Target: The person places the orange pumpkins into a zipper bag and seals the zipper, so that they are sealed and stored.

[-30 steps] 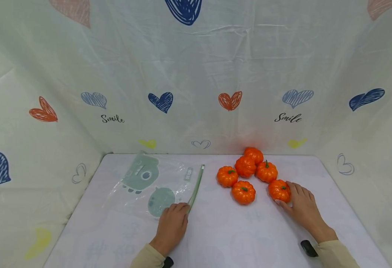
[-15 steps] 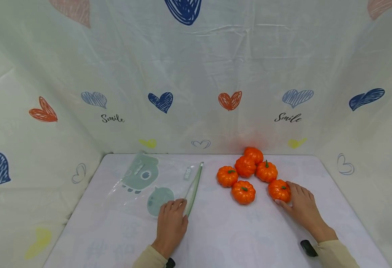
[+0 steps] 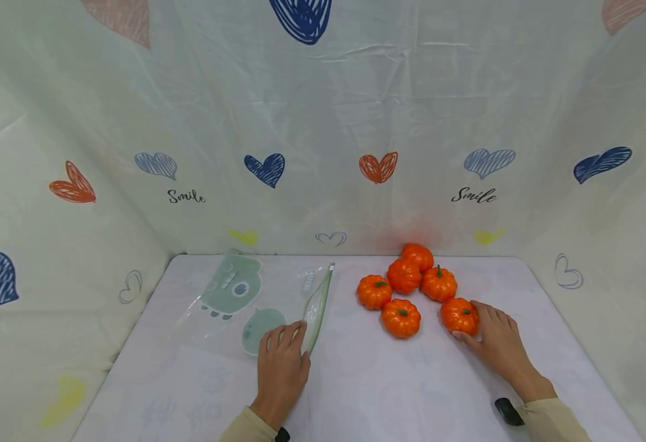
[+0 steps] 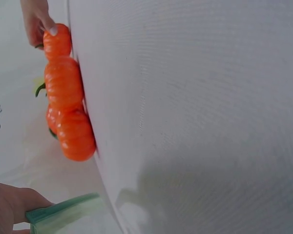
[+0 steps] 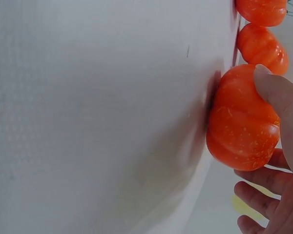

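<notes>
The desk (image 3: 367, 393) is white, backed by a pale sheet (image 3: 323, 110) printed with hearts and the word "Smile". At its left side lies a clear plastic bag (image 3: 238, 288) bearing green cartoon figures, taken here as the point of reference. The left hand (image 3: 282, 371) is at the bag's near right corner, with thumb and fingers pinching it there. Along the bag's right side runs a green strip (image 3: 324, 307); the mouth gapes beside it.

Right of the bag, apart from it, stand five orange pumpkins with no hand on them. The first (image 3: 374, 291) is closest to the bag; a second (image 3: 401, 318) sits nearer the person. A third (image 3: 404, 275), a fourth (image 3: 418, 253) and a fifth (image 3: 439, 283) are grouped farther right of the bag. A sixth pumpkin (image 3: 459, 315), farthest from the bag, rests on the desk, gripped by the right hand (image 3: 500, 350): thumb on the near side, fingers round the far side.
</notes>
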The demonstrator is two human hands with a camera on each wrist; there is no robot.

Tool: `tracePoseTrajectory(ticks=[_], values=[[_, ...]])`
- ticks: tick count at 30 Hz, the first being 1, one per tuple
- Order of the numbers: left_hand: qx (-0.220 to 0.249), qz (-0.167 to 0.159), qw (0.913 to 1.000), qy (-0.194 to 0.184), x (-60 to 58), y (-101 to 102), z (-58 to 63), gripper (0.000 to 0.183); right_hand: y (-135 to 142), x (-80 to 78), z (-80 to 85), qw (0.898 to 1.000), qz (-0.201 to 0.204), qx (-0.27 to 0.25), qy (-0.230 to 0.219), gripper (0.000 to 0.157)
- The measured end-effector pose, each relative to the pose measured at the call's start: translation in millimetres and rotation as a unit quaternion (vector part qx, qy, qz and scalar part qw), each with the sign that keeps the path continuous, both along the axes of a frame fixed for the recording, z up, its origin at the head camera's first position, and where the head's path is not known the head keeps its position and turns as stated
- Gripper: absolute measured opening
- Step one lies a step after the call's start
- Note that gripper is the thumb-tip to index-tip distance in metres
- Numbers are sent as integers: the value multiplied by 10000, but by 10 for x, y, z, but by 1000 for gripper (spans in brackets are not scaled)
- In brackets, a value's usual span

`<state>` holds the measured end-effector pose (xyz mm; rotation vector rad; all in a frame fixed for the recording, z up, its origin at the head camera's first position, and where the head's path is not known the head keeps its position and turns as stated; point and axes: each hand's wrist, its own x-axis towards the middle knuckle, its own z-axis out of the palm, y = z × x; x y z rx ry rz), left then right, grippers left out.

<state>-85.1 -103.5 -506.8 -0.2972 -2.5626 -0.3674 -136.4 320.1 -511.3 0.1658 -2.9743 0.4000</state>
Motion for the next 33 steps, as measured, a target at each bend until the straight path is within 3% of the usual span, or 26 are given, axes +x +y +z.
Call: tracePoseTrajectory(ticks=[15, 25, 33], values=[[154, -18, 9998, 119, -6, -10, 14, 60, -64, 102, 270, 9989, -53, -185, 437, 88], [192, -62, 9995, 240, -28, -12, 22, 60, -425, 200, 516, 9945, 558, -196, 868, 88], [280, -50, 9991, 329, -38, -2, 11, 60, -769, 244, 545, 9898, 1084, -277, 879, 87]])
